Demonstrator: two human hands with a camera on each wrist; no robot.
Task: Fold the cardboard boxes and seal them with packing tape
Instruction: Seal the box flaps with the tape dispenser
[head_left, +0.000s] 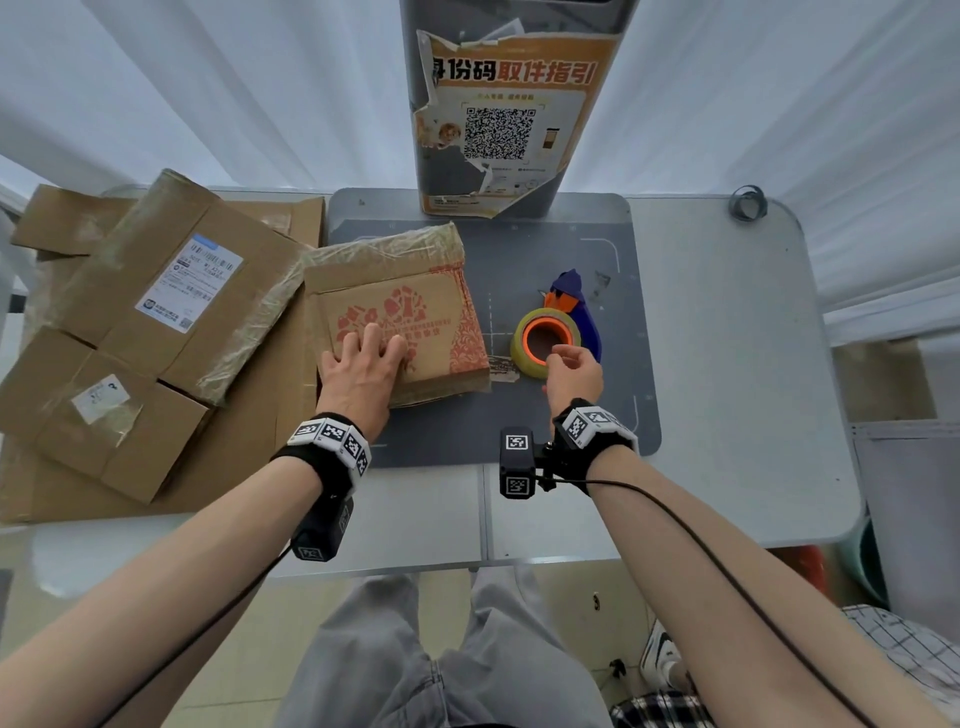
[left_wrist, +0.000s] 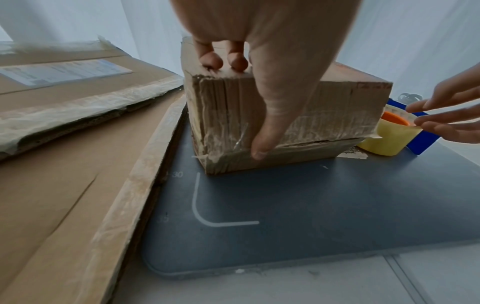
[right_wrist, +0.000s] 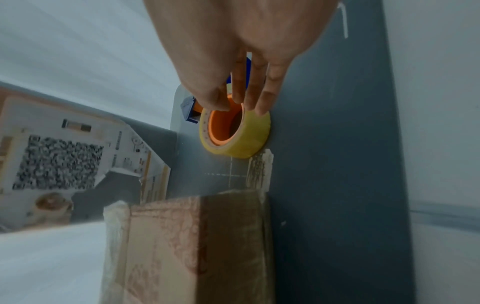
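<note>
Left hand (head_left: 363, 364) is down on the small red-printed cardboard box (head_left: 415, 312), fingers (left_wrist: 211, 59) spread over the top face and the thumb pressed against the near side wall, so it grips the box across that near top edge. The box sits on the left part of the dark grey cutting mat (head_left: 571, 415), its left edge touching the overlapping stack of flattened cartons (head_left: 156, 312) that fills the left side of the table. Just to the box's right, close but with a sliver of mat between, lies the yellow tape roll (head_left: 543, 340) with its orange core, mounted in a blue dispenser (head_left: 576, 296) lying flat. Right hand (head_left: 574, 371) is over the roll's near rim, fingers (right_wrist: 262, 98) loosely extended and touching the roll's edge, thumb at the orange core; whether it has actually closed around the roll, I cannot tell. A torn strip of old tape (right_wrist: 259, 168) is stuck to the mat between roll and box. Open mat runs to the right of the dispenser and toward the near edge, and beyond it the pale table (head_left: 727, 364) is bare out to its rounded right corner. At the far edge stands a grey pillar with a torn orange QR poster (head_left: 509, 130), and white curtains hang behind.
</note>
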